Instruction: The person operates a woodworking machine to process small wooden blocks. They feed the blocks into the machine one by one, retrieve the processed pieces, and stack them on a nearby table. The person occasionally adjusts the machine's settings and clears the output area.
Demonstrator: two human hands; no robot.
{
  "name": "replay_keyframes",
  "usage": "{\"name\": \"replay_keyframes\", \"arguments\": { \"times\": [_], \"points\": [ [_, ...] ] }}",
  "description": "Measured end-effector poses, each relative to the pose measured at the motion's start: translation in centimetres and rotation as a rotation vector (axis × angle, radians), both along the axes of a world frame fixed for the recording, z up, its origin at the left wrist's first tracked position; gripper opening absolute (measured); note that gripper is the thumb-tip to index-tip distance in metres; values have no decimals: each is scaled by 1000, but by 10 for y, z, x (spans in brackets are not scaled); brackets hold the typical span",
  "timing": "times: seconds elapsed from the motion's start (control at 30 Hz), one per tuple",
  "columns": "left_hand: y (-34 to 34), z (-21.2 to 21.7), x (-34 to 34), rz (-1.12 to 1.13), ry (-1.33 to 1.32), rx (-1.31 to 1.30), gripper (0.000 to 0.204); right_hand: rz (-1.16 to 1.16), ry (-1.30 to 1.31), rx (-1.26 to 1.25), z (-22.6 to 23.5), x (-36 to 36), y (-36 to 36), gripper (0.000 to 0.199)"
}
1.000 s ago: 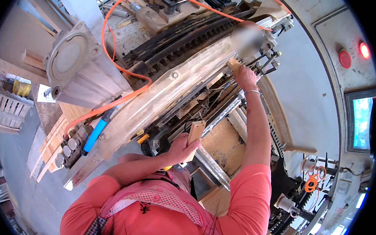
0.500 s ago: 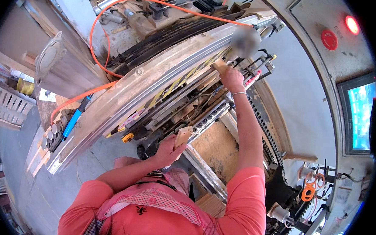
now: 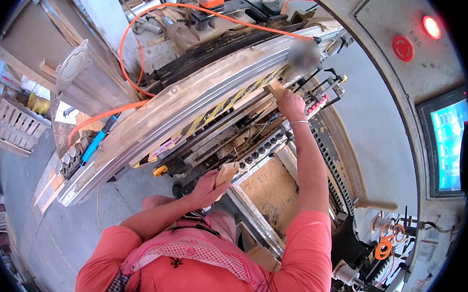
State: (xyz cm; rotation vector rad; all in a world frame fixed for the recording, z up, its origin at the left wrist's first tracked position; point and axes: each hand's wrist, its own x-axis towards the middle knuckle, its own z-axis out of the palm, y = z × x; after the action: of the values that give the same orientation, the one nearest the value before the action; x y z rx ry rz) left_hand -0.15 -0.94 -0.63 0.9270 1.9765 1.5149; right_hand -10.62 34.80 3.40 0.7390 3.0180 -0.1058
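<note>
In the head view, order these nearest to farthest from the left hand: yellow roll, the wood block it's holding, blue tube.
1. Wood block: in the left hand.
2. Blue tube: well off to the left.
3. Yellow roll: farther left, beyond the tube.

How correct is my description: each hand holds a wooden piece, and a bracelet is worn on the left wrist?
One detail is wrong: the bracelet is on the right wrist, as the head view shows. The rest is correct: the left hand holds a wooden piece, and the right hand holds another wooden piece.
</note>
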Motion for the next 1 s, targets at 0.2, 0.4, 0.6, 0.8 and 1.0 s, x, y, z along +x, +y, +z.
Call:
{"name": "replay_keyframes", "arguments": {
  "times": [0.2, 0.4, 0.6, 0.8, 1.0],
  "points": [
    [1, 6, -2, -32, 7, 22, 25, -4, 13, 26, -10, 3, 9, 37],
    [1, 12, -3, -13, -69, 11, 24, 25, 5, 35, -1, 3, 0, 39],
    [1, 4, 0, -2, -118, 64, 22, 26, 68, 47, -9, 4, 8, 31],
    [0, 8, -2, -8, -128, 91, 22, 3, 24, 9, -8, 2, 6, 38],
    [0, 5, 0, -1, -152, 63, 23, -7, 40, 0, -10, 3, 8, 39]
  ]
}}
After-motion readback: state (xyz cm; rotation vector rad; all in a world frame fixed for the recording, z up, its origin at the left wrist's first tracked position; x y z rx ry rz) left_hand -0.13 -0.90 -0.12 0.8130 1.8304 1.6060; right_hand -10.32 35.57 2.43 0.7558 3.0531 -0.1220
